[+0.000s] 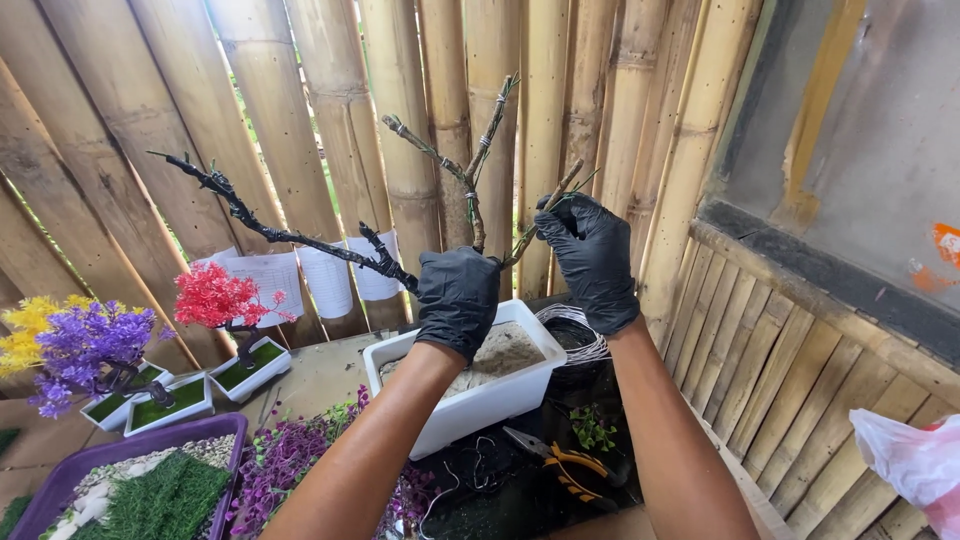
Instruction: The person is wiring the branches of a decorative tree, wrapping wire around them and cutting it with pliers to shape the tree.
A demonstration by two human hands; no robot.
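Wire-wrapping of a bare branch frame is, by the look of it, the step in hand. The left hand is in a black glove, its grip closed tight round the trunk of the branch frame where the limbs fork. From that grip one dark limb runs out and up to the left, and two paler, wire-bound limbs rise straight above it. The right hand, gloved too, sits just right of the fork — its fingers pinched shut on the tip of the short right-hand twig, with what seems a thin green strand in the pinch; whether it is wire or stem cannot be told.

Directly below the left grip stands a white planter filled with sandy soil, on the counter. Below the right grip lie a wire coil and, nearer the person, orange-handled pliers.

The next move likely calls for a steady trunk hold while the right fingers work round the twig — a loose hold would let the frame twist.
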